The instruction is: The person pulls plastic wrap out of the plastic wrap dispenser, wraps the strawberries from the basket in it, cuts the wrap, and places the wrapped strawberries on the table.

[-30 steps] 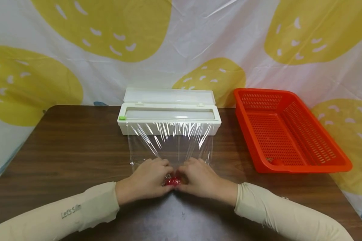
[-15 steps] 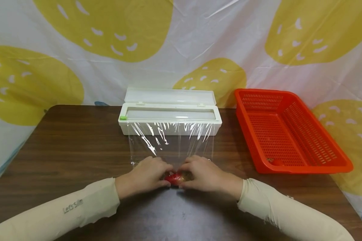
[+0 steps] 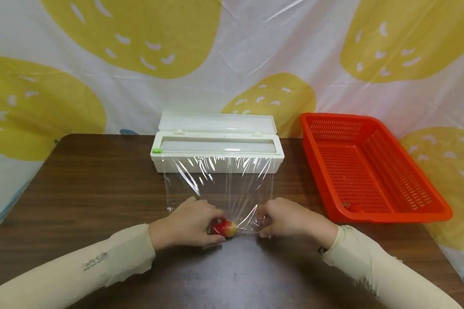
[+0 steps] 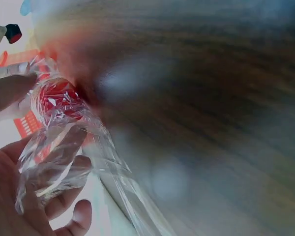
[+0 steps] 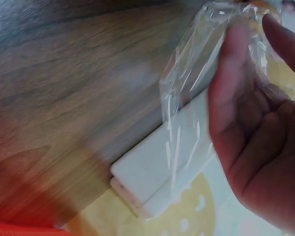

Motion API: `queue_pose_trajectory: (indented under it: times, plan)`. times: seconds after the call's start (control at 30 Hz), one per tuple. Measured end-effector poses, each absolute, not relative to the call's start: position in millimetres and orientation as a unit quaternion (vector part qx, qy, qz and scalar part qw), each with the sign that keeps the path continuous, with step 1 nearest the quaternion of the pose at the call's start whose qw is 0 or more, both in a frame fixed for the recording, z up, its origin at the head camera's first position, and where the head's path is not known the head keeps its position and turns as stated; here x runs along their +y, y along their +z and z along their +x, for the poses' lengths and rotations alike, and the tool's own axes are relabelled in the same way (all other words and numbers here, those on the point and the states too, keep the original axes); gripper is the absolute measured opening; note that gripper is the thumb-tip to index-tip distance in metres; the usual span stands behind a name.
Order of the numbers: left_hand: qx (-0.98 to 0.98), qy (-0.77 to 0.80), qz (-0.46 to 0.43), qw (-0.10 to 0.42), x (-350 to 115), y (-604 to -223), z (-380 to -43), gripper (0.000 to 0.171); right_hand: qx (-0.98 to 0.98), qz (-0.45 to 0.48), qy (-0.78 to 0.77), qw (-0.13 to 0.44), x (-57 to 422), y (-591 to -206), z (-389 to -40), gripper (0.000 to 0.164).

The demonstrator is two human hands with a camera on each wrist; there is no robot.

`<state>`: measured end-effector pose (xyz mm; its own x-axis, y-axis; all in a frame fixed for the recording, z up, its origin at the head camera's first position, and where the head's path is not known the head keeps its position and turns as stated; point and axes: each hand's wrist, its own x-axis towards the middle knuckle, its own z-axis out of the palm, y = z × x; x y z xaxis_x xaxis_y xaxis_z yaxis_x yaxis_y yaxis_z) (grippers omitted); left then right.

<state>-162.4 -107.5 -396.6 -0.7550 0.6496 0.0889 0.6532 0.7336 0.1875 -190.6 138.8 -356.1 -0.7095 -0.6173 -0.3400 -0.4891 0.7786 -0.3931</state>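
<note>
A small round red-and-yellow fruit (image 3: 226, 228), partly covered in cling film, sits low over the table in the middle of the head view. My left hand (image 3: 193, 223) grips its left side, thumb at the front. In the left wrist view the fruit (image 4: 59, 101) shows red through crinkled film (image 4: 64, 162), which also lies over the fingers. To the right, my right hand (image 3: 288, 218) is at the film's gathered edge, away from the fruit. Thumb and fingers stand apart in the right wrist view, with clear film (image 5: 187, 88) beside them. The cling film (image 3: 212, 182) stretches back to its dispenser.
The white cling film dispenser (image 3: 216, 165) stands at the back of the brown table (image 3: 100, 180), lid raised, with a green tab at its left end. A red plastic basket (image 3: 320, 184) at the right contains a small red item (image 3: 356, 208). A patterned curtain hangs behind.
My right hand has left the fruit and moved right along the film. More of the fruit's yellow side shows. My left hand stays at the fruit.
</note>
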Motion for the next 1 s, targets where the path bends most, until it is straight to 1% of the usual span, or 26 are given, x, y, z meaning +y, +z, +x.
queue_pose_trajectory:
  times: [0.13,0.4,0.5,0.57,0.63,0.7,0.77,0.87,0.93,1.0]
  plan:
    - [-0.931,-0.106,-0.349,-0.007,-104.9,-394.3,-164.3,0.033,0.900,-0.273,-0.191,0.282,146.0,-354.3,-194.1,0.009]
    - [-0.920,-0.101,-0.378,-0.017,-103.0,-390.6,-172.0,0.030,0.917,-0.222,-0.192,0.270,158.4,-354.1,-203.4,0.011]
    - [-0.916,-0.104,-0.385,-0.033,-101.4,-390.6,-173.3,0.027,0.921,-0.237,-0.177,0.255,160.2,-355.3,-204.7,0.014]
    - [-0.916,-0.102,-0.386,-0.039,-101.3,-389.8,-173.1,0.027,0.927,-0.249,-0.167,0.227,158.2,-353.8,-203.9,0.024]
    - [-0.916,-0.100,-0.385,-0.045,-101.2,-389.1,-173.0,0.027,0.935,-0.264,-0.152,0.180,153.7,-352.3,-202.4,0.038]
    - [-0.917,-0.101,-0.383,-0.051,-101.0,-388.7,-173.2,0.028,0.944,-0.275,-0.133,0.127,147.1,-350.8,-198.8,0.048]
    - [-0.917,-0.101,-0.381,-0.057,-100.9,-388.9,-173.4,0.028,0.945,-0.299,-0.114,0.067,139.0,-351.0,-193.5,0.048]
    - [-0.918,-0.109,-0.376,-0.067,-100.8,-389.8,-174.2,0.026,0.929,-0.353,-0.106,-0.003,127.2,-355.1,-183.4,0.040]
    - [-0.918,-0.113,-0.375,-0.070,-100.8,-390.1,-175.0,0.025,0.912,-0.393,-0.113,-0.020,120.0,-359.0,-176.9,0.035]
    - [-0.918,-0.122,-0.371,-0.074,-101.0,-389.9,-175.6,0.025,0.897,-0.426,-0.113,-0.022,113.6,-363.7,-172.2,0.034]
